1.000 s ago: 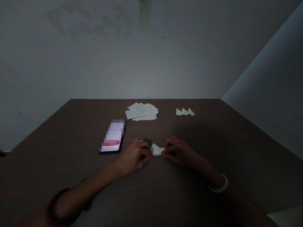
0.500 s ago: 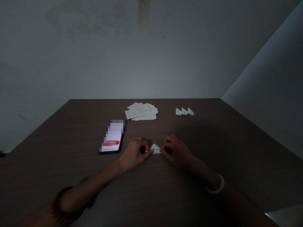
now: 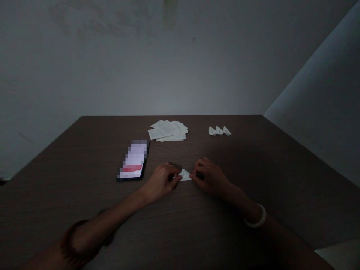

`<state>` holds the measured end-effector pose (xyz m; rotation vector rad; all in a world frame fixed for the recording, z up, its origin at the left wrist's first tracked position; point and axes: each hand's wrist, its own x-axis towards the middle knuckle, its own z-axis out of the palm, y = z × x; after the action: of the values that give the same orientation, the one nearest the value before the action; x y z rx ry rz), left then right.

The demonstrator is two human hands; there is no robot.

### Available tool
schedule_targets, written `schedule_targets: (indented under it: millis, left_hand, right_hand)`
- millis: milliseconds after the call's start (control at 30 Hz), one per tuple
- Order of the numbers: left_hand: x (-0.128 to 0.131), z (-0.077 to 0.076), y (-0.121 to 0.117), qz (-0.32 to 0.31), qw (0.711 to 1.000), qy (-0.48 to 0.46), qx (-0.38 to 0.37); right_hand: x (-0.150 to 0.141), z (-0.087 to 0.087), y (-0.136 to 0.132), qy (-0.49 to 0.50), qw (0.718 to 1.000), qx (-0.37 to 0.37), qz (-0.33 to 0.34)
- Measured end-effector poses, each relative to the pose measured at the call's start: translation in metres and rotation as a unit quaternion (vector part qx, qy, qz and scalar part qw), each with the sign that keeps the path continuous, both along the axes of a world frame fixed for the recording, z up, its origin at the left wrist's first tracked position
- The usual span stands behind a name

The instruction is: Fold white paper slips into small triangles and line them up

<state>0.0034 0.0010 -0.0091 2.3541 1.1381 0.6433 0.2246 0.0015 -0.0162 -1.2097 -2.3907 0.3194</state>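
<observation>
Between my two hands lies a small folded piece of printed paper (image 3: 185,175), with a triangular peak pointing away from me and a straight lower edge. My left hand (image 3: 163,179) pinches its left corner between thumb and fingers. At its right corner, my right hand (image 3: 209,176) is closed in a pinch as well. The fingertips cover both ends of the paper. A dark bracelet circles my left forearm, and a pale beaded one is on my right wrist.
A phone (image 3: 134,160) with a lit screen lies left of my hands. Behind it is a loose pile of printed paper slips (image 3: 168,130). Three folded paper pieces (image 3: 219,131) stand in a row at the back right. The brown table (image 3: 180,225) meets a wall behind.
The folded strip along the paper's lower edge no longer shows; its front now looks like one printed triangle. Both hands keep their pinch in nearly the same place. The view has tilted slightly.
</observation>
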Motion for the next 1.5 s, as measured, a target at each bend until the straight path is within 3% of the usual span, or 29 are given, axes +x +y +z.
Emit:
schedule_targets:
  millis: [533, 700, 767, 933, 1167, 1500]
  left_hand:
    - [0.001, -0.001, 0.0, 0.013, 1.0, -0.011, 0.024]
    - [-0.001, -0.005, -0.001, 0.018, 0.998, 0.005, 0.058]
    - [-0.001, -0.006, -0.002, 0.024, 0.998, 0.006, 0.065]
    - [-0.002, -0.007, -0.003, 0.028, 0.997, 0.015, 0.071]
    - [-0.004, -0.009, -0.002, 0.026, 0.997, 0.03, 0.067]
    - [-0.008, -0.013, -0.002, 0.036, 0.996, 0.045, 0.066]
  right_hand:
    - [-0.002, 0.002, 0.0, -0.011, 1.0, 0.001, -0.006]
    - [-0.003, 0.004, -0.002, -0.01, 0.999, 0.036, -0.023]
    - [-0.001, 0.006, -0.004, -0.028, 0.997, 0.071, 0.0]
    - [0.002, 0.006, -0.006, -0.098, 0.981, 0.107, 0.131]
    - [0.003, 0.008, -0.007, -0.149, 0.972, 0.128, 0.131]
    - [0.03, 0.004, -0.003, -0.126, 0.981, 0.106, 0.104]
